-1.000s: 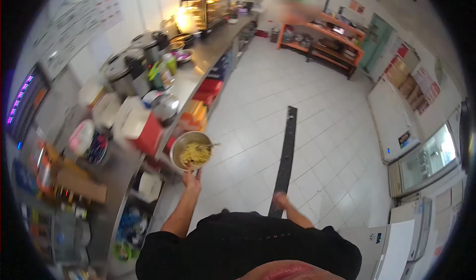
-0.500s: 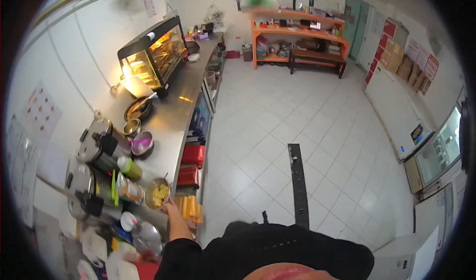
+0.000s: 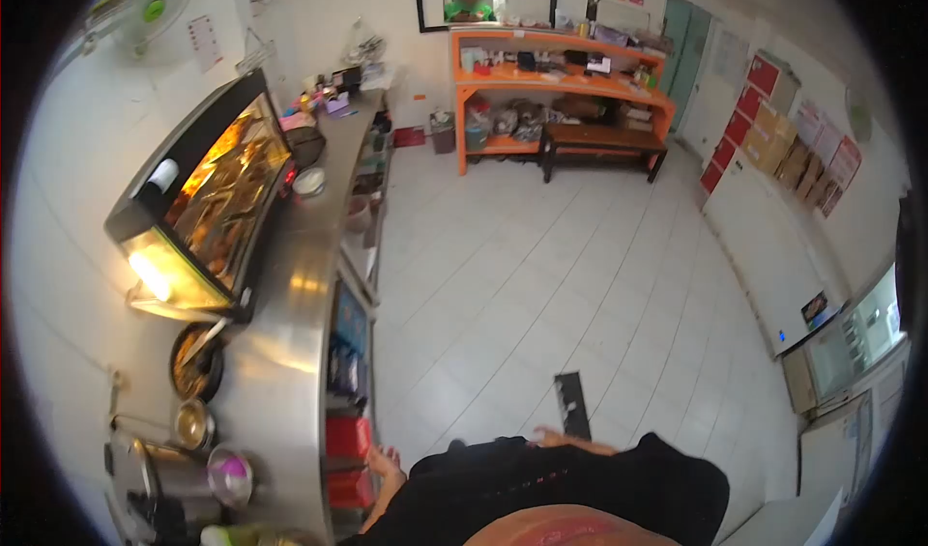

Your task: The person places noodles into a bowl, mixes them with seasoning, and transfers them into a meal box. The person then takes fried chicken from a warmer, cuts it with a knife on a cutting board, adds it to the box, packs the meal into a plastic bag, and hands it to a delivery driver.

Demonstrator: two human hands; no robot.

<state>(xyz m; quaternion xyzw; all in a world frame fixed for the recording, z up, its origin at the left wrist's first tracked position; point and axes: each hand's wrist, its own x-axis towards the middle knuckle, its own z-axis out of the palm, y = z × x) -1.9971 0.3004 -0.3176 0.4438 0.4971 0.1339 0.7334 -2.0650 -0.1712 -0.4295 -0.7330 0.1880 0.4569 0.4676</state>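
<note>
My left hand is low beside the counter's edge, near the red boxes on the lower shelf, with its fingers apart and nothing in them. In front of my black shirt is my right hand, its fingers stretched out and empty. On the steel counter stand a dark pan with a utensil in it, a small metal bowl and a bowl with something purple. The bowl of yellow food does not show.
A lit food warmer stands on the counter. Ahead are an orange shelf unit and a dark bench. A white chest freezer lines the right. A black strip lies on the tiled floor.
The view has moved forward along the counter. My left hand held the bowl of yellow food, then had it at the counter, and is now empty. My right hand has come back into view.
</note>
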